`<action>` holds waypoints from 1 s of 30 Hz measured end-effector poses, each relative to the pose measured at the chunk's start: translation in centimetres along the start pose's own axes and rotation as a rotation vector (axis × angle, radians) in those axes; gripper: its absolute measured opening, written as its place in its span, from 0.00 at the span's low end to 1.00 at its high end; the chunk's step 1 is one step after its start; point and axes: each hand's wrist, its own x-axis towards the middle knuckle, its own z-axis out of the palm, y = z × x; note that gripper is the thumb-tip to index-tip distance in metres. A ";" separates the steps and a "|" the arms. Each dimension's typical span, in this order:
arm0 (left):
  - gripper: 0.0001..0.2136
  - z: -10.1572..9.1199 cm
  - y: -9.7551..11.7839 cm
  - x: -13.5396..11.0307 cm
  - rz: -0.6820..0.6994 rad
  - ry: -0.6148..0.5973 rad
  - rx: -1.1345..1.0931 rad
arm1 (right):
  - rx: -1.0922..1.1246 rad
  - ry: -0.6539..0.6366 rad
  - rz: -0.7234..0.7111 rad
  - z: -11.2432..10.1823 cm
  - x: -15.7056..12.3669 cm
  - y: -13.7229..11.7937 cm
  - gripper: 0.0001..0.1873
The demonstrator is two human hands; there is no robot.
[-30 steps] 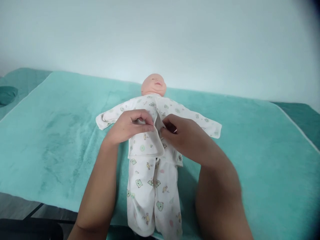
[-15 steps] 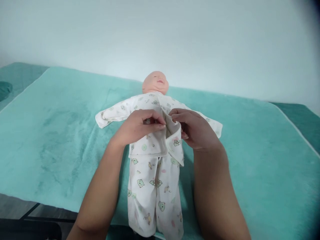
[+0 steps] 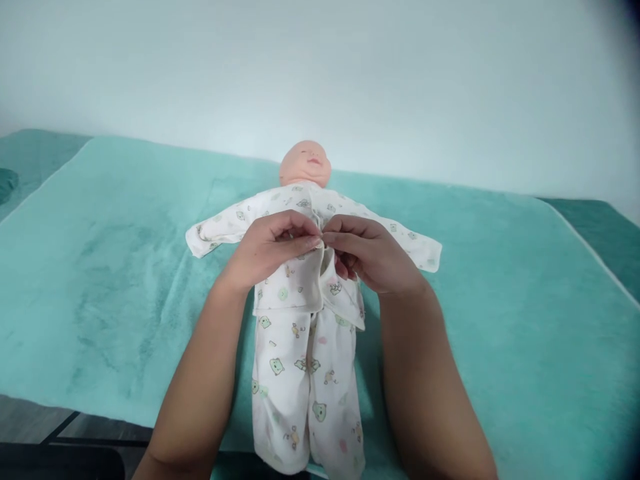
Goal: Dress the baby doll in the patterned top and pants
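A baby doll (image 3: 305, 162) lies on its back on a teal towel (image 3: 125, 267), head away from me. It wears a white printed shirt (image 3: 287, 283) and matching trousers (image 3: 300, 393). My left hand (image 3: 273, 247) pinches the left front flap of the shirt at the chest. My right hand (image 3: 373, 253) pinches the right front flap. The fingertips of both hands meet over the middle of the doll's chest, with the two flaps drawn together. The doll's sleeves are spread out to either side.
The towel covers a table whose near edge (image 3: 75, 417) shows at the lower left, with dark floor below. A darker teal sheet (image 3: 600, 227) lies under the towel at the far right. A pale wall stands behind.
My right hand lifted the right shirt flap and brought it across to the centre. Both hands now meet at the doll's chest. The view shifted slightly.
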 end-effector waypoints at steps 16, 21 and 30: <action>0.07 -0.2 -0.4 0.1 0.061 -0.027 -0.043 | 0.030 -0.015 -0.057 0.0 0.3 0.3 0.15; 0.06 -0.1 -0.6 0.2 0.065 -0.023 -0.048 | 0.020 -0.034 -0.074 -0.1 0.3 0.4 0.15; 0.05 -0.1 -0.4 0.2 0.066 -0.027 -0.014 | 0.038 -0.050 -0.086 -0.3 0.3 0.4 0.16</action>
